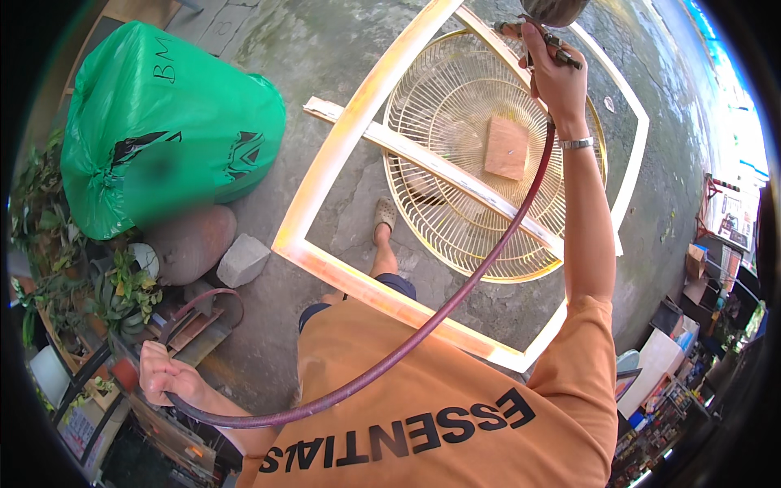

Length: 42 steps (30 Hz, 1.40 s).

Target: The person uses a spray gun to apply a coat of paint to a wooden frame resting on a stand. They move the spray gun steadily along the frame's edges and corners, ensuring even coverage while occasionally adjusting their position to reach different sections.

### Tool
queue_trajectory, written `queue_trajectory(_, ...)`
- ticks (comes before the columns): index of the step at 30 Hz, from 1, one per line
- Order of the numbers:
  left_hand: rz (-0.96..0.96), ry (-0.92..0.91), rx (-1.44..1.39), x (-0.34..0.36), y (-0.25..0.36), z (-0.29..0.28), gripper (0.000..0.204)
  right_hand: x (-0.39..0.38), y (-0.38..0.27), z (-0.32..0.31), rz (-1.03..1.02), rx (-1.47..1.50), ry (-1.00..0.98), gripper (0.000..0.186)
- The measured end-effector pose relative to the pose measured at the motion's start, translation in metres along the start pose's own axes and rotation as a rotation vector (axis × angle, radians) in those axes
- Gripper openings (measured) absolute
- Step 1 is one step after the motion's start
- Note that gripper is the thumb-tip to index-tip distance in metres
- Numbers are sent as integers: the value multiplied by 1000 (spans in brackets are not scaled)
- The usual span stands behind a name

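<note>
My right hand is closed around a metal spray gun, whose rounded cup is cut by the top edge of the view. A dark red hose runs from below that hand, curving across my body. My left hand is a fist around the hose at the lower left. Between my hands and beyond lies a wooden frame, partly white and partly yellow-orange. It rests over a wooden slat and a round wire fan guard. The spray gun is above the frame's far side.
A square brown board sits mid-guard. On the left stands a large green plastic-wrapped bundle, with a grey stone block and potted plants nearer. My shod foot is beside the guard. Stacked clutter lines the right.
</note>
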<state>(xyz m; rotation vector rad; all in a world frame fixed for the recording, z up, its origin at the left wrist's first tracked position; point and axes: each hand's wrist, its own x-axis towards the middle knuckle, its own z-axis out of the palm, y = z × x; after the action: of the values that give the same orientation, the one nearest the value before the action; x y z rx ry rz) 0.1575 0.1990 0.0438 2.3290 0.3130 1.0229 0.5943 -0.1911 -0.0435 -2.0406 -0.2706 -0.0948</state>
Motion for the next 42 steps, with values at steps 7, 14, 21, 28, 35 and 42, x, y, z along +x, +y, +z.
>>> queue_trajectory(7, 35, -31, 58, 7, 10, 14, 62, 46, 20, -4, -17, 31, 72, 34)
queue_trajectory(14, 74, -56, 95, 6, 15, 29, 64, 92, 36, -4, 1, 26, 173, 29)
queue_trajectory(21, 82, -62, 113, 5, 6, 32, 65, 109, 29, -12, 9, 55, 327, 30)
queue_trajectory(28, -4, -33, 70, 6, 2, 26, 63, 46, 5, -19, 10, 24, 128, 33)
queue_trajectory(35, -89, -5, -38, 4, -8, 20, 62, 27, -1, -23, -28, -36, 30, 39)
queue_trajectory(42, 31, -37, 33, 3, 4, 33, 62, 90, 26, -8, -101, 15, 214, 31)
